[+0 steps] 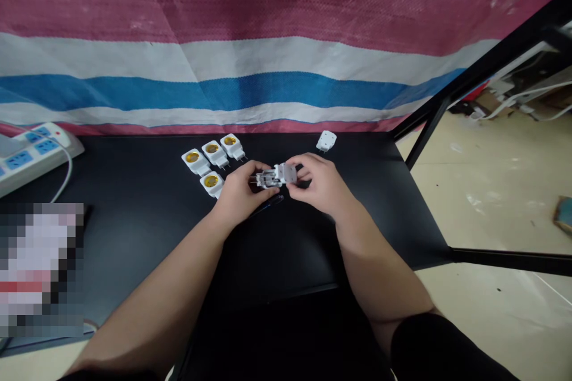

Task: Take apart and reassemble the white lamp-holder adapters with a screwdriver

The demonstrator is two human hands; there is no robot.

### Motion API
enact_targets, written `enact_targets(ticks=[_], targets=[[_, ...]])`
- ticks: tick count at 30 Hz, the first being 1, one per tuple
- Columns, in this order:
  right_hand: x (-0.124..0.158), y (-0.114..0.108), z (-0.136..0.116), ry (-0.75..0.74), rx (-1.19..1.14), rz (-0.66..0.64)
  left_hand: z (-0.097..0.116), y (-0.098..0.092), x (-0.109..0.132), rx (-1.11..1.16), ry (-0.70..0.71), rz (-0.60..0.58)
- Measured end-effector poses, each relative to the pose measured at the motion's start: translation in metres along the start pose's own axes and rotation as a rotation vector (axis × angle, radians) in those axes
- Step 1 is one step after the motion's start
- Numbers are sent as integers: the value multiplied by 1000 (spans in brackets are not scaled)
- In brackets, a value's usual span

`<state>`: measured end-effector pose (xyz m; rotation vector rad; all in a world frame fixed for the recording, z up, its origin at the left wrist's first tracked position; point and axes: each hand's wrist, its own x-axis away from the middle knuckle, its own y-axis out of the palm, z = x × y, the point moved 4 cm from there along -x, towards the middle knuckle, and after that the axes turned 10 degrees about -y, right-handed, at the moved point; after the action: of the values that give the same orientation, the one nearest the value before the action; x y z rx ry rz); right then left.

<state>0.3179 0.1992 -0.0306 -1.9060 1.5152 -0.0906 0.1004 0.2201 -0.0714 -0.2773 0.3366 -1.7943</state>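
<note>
Both my hands meet over the far middle of the black table point(134, 226). Between them is a small white plug adapter point(276, 176) with metal parts showing. My left hand point(239, 193) pinches its left end with curled fingers. My right hand point(319, 184) grips its right end, fingers closed around it. Several white lamp-socket adapters with yellow centres point(213, 155) lie just left of my left hand. One more white plug piece point(326, 141) sits behind my right hand. A thin dark tool point(268, 205) lies on the table under my hands.
A white power strip with blue sockets point(27, 155) and its cable lie at the far left. A striped red, white and blue tarp point(250, 41) hangs behind the table. The table's right edge and a black frame bar point(482, 65) border open floor.
</note>
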Motion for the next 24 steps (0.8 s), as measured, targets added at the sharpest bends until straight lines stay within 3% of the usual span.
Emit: enact_targets(ticks=[3,7,13,15,18,20,24], targets=[[0,-17,16,153,140,30,-1,0,0,51,-51,12],[4,-34,42,367,310,-23,-1,1,-1,126,-78,-3],[13,-44,64,427,473,-25,-6,4,-1,263,-92,-55],[12,-44,59,366,471,20,-6,4,-1,280,-79,-61],[5,-34,35,123,329,61,-2,5,0,298,-58,-79],[1,-21,17,-25,129,27,1,6,1,301,-49,-96],[-1,5,1,-108,-83,-54,2,9,1,362,-83,-150]])
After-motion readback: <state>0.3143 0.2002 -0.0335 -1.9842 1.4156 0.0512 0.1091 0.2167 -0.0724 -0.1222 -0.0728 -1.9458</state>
